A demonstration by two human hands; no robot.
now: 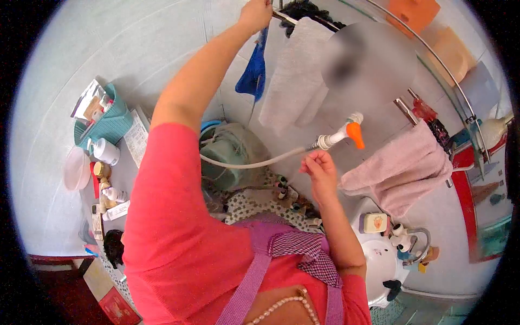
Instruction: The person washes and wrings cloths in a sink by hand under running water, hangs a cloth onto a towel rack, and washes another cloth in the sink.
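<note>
At the top, my left hand (257, 15) is closed beside the end of a metal towel rail (284, 18). A blue paddle-shaped thing (252, 71) hangs just below it, its narrow upper end running up into the fist. My right hand (320, 167) is raised in the middle with fingers curled in and pressed together; I cannot tell what they pinch. Right above its fingertips is a pale hose (260, 164), joined to a white wall valve (331, 140) with an orange handle (355, 135). A light towel (298, 70) drapes over the rail.
A green bucket (230, 162) stands below the hose. On the left ledge are a teal basket (111, 127), a white mug (105, 151) and several bottles. To the right are a pink towel (403, 168), a white basin (377, 265) with a faucet (425, 241), and a curved metal rail (433, 51).
</note>
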